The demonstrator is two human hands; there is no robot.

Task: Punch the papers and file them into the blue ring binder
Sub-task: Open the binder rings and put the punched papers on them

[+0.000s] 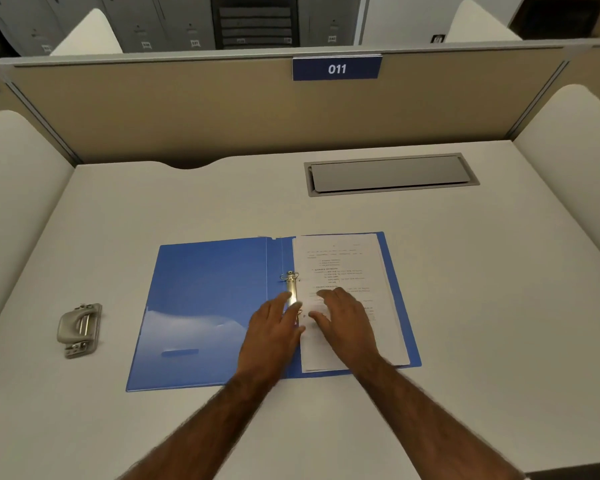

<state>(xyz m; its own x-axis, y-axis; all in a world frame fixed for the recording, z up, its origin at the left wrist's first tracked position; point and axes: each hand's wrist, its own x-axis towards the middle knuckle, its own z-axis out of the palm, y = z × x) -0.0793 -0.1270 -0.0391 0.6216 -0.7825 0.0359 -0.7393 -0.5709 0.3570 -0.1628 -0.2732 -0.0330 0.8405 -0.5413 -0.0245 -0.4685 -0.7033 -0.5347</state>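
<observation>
One stack of white printed papers (347, 268) lies on the right inner cover of the open blue plastic ring binder (205, 299). Its left edge is just beside the metal two-ring mechanism (290, 282) at the spine. Whether the sheets are threaded on the rings cannot be told, as the lower ring is hidden by the hands. Right hand (343, 317): fingers straight and spread, pressing flat on the lower-left part of the top sheet. Left hand (274, 327): fingers reach to the lower end of the mechanism, blurred; cannot tell if it pinches the ring or only touches it. Judgement: filing step, late in the task. Risk 1: rings snap together with the holes off the prongs, so the paper edge creases or tears. Likely cause is the stack being slightly fanned, with lower sheets showing past the top one at the right. Risk 2: the flat press slides the top sheet on the smooth stack and misaligns the holes. Risk 3: a fingertip is caught between closing rings. Grey metal two-hole punch (79, 329) sits well apart to the left on the pale worktop (187, 202), so any unpunched sheet means a reach away from the binder.
</observation>
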